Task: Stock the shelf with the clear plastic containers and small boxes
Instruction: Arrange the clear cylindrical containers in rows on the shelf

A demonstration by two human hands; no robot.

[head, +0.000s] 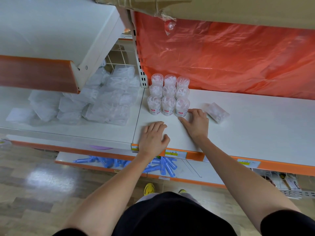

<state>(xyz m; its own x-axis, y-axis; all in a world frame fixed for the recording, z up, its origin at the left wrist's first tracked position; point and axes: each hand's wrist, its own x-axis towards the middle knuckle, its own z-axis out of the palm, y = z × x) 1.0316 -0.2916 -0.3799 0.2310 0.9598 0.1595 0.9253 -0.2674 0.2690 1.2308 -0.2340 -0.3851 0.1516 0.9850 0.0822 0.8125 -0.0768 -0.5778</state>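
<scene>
Several clear round containers (168, 94) stand upright in a three-by-three block at the back left of the white shelf (247, 133). One more clear container (216, 112) lies on its side to the right of the block. My right hand (196, 123) rests on the shelf, fingers apart, its fingertips touching the base of the front right container. My left hand (153, 137) lies flat on the shelf in front of the block, holding nothing.
A heap of flat clear plastic boxes (95, 103) fills the neighbouring shelf bay to the left, under an upper shelf (42, 72). Red plastic sheet (230, 60) covers the back wall beneath a cardboard box (221, 9). Blue tubes (160, 165) lie on the lower shelf.
</scene>
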